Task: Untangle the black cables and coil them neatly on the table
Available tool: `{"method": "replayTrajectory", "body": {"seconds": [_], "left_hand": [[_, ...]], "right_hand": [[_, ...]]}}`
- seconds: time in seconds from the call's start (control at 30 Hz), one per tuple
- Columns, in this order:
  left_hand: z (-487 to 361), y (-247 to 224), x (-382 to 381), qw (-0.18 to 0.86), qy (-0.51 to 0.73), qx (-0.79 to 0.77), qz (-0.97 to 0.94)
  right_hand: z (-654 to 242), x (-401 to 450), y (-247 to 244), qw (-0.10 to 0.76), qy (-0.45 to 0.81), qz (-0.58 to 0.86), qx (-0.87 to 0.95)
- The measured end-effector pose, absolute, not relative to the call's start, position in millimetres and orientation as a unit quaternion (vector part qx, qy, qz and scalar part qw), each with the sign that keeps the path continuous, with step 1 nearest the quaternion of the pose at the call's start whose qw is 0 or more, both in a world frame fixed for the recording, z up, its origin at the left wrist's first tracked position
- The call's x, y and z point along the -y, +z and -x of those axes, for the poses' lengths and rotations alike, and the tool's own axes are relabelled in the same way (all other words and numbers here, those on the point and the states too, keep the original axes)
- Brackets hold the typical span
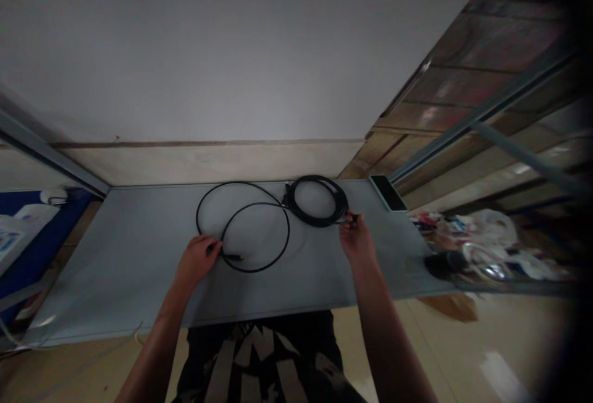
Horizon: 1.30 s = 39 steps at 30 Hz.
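A black cable (pixel 265 269) lies on the grey table in two wide, overlapping loops at the centre. To their right it forms a tight coil (pixel 341 203) of several turns. My left hand (pixel 200 257) is closed on the cable at the left edge of the loops, and a black connector (pixel 233 258) lies just right of its fingers. At the coil's lower right, my right hand (pixel 356 236) pinches a small black cable end (pixel 354 219).
A phone (pixel 388 193) lies at the table's (pixel 134 248) back right. Farther right are a dark cylindrical object (pixel 445 264) and plastic bags (pixel 491 230). A pale wall stands behind, with metal posts at both sides. White items (pixel 28 227) rest on a blue surface at left.
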<state>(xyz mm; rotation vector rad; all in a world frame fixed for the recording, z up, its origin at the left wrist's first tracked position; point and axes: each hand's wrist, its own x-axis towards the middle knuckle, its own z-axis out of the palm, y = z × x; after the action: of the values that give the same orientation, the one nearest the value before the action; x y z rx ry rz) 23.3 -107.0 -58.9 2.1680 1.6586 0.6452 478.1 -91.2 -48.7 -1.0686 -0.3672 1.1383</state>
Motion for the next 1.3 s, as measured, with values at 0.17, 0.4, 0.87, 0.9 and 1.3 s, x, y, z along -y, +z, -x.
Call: {"method": "replayTrajectory", "body": {"seconds": [0.17,0.4,0.87,0.9,1.3], "left_hand": [[-40,-55,112,0.225,0.220,-0.548,-0.775],[-48,-59,139,0.209,0.222,-0.519,-0.798],[-89,-11,33,0.019,0.310,-0.575,-0.757],[-104,-9,20,0.020,0.304,-0.565,-0.767],[-115,-35,-13,0.154,0.207,-0.523,-0.813]], "right_hand": [[-448,64,-48,0.753,0.478,0.434,0.125],[-449,7,-30,0.787,0.463,0.401,0.072],[-390,-9,-44,0.690,0.570,0.380,0.235],[-390,-8,-45,0.684,0.570,0.381,0.249],[-402,-14,-56,0.707,0.463,0.442,0.302]]}}
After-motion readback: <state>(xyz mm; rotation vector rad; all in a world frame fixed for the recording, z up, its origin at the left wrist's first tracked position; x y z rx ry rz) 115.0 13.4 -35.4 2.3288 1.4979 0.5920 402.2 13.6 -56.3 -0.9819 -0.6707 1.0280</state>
